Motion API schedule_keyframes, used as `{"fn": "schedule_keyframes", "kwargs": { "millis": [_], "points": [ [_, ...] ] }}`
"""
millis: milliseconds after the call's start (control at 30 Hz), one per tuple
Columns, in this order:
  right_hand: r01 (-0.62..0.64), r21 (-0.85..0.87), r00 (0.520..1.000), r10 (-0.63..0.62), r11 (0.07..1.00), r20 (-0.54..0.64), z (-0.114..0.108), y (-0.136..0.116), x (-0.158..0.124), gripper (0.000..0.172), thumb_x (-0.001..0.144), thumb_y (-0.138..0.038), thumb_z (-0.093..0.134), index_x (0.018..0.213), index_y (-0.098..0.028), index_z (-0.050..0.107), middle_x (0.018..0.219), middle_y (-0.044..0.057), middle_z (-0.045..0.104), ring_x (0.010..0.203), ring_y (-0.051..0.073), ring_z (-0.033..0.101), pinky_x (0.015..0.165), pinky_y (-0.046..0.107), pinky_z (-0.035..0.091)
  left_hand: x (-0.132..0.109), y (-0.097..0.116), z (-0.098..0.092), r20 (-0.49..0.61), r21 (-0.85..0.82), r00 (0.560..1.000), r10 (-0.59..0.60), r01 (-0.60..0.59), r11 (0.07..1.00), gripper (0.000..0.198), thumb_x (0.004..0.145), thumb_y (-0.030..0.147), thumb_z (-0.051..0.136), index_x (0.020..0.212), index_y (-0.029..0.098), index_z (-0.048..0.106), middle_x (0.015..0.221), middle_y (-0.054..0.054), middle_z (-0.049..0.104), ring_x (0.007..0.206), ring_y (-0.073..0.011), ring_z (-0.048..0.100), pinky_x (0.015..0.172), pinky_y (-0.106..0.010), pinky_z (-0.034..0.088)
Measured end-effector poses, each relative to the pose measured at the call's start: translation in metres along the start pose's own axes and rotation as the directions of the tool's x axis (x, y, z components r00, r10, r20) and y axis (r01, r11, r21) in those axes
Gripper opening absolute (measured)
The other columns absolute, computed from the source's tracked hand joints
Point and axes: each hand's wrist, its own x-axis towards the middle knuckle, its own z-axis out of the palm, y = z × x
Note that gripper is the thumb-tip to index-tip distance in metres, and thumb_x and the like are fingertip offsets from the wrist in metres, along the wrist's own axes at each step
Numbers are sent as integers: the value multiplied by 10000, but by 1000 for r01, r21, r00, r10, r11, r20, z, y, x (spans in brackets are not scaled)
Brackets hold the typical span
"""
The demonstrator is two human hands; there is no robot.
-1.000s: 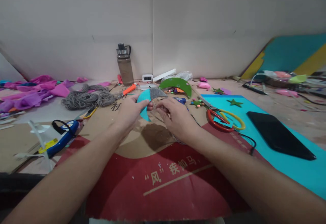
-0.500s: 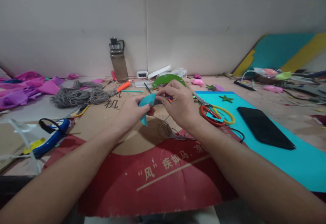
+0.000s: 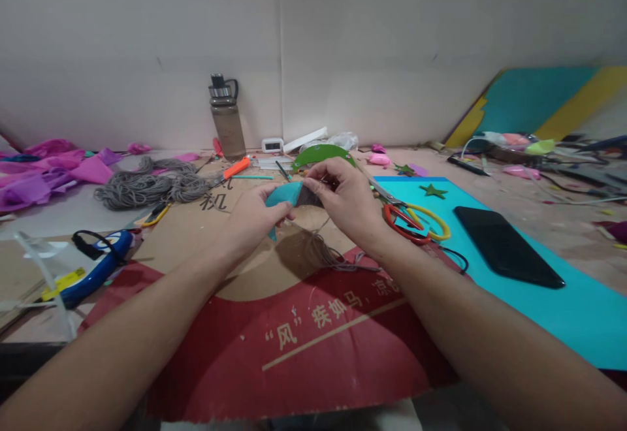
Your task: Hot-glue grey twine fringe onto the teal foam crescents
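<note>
My left hand (image 3: 252, 219) is closed on a teal crescent-shaped piece (image 3: 283, 194), held above the cardboard. Part of the crescent is wrapped in grey yarn. My right hand (image 3: 345, 201) pinches the wrapped end of the crescent, fingers pressed together on the grey yarn (image 3: 313, 248), which trails down in loose loops onto the cardboard below. Both hands meet over the middle of the table.
A green crescent (image 3: 323, 153) lies behind my hands. Red and yellow scissors (image 3: 414, 219) and a black phone (image 3: 507, 245) lie on a teal sheet (image 3: 563, 300) at right. A grey yarn bundle (image 3: 151, 186), blue glue gun (image 3: 95, 261), pink paper (image 3: 49, 173) and a water bottle (image 3: 226, 119) stand left.
My right hand rose from beside the crescent to its wrapped end and now pinches there. The crescent tilted and dropped slightly. The camera shifted a little.
</note>
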Motion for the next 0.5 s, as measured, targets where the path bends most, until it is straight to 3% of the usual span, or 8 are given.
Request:
{"fn": "schedule_keyframes", "kwargs": {
  "millis": [100,233,500],
  "points": [
    [-56,54,998,55,997,17,1,1,0,89,853,-272,633,819,-190,622,822,24,615,766,159,546,724,319,426,0,1,0,-11,-14,1000,2,-2,1000,101,732,273,626,707,176,621,623,1,595,554,-118,485,554,-252,387],
    [-121,112,992,116,986,55,1,1,1,118,849,-296,618,796,-191,625,799,21,618,745,155,542,707,312,423,-2,5,0,-38,14,998,-46,46,999,184,711,323,681,824,178,660,632,26,562,554,-115,463,536,-248,351],
    [-285,230,952,248,931,177,-4,-1,4,195,834,-348,606,722,-190,626,741,14,599,701,146,515,642,293,395,-3,8,-1,-20,94,997,-76,77,993,173,719,337,679,770,175,651,615,28,570,559,-117,477,526,-241,344]
  ]
}}
